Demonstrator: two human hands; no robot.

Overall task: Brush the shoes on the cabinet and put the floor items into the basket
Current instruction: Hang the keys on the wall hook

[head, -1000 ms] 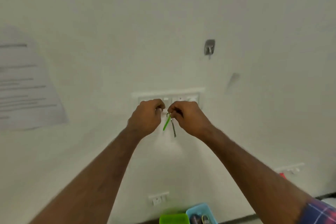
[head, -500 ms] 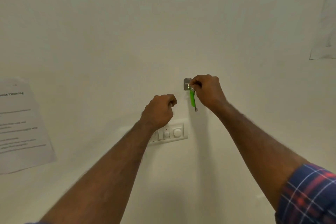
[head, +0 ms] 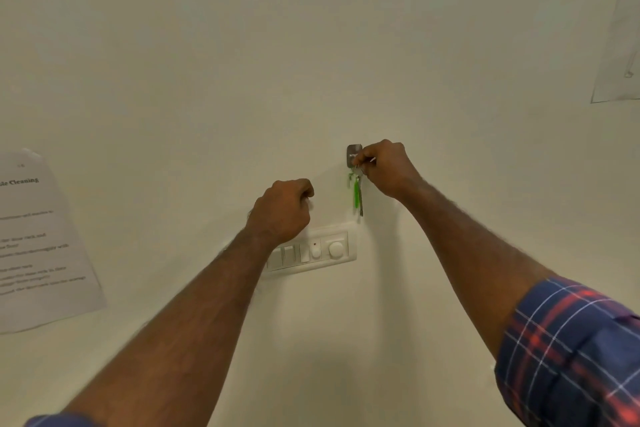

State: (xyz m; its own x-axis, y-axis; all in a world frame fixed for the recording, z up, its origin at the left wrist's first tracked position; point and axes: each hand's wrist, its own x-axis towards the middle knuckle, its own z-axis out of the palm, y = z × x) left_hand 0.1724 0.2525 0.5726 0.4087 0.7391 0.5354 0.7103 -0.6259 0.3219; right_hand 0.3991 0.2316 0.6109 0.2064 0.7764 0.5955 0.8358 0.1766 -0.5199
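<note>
At the wall hook (head: pixel 354 152), right hand (head: pixel 388 168) pinches green-tagged keys (head: pixel 356 191); left hand (head: pixel 282 211) fisted, seemingly empty

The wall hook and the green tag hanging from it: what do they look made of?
The wall hook looks like brushed metal: grey, dull sheen, square plate stuck flat to the painted wall. The green tag looks like glossy plastic, judging by its bright uniform colour; a darker key beside it seems metal, though it is too small to be sure. The right hand pinches the ring at the hook.
</note>
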